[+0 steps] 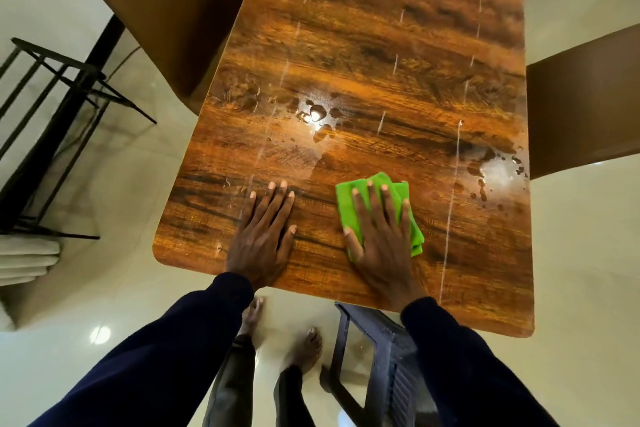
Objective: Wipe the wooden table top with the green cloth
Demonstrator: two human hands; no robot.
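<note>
Right hand flat on green cloth

I see my right hand pressing flat on the green cloth on the wooden table top. My left hand lies flat just beside it. Water drops shine farther up the table.

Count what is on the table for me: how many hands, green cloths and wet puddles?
Hands: 2, the left hand and the right hand
Green cloth: 1
Wet puddles: 2, the middle puddle and the right-edge puddle
Total: 5
</note>
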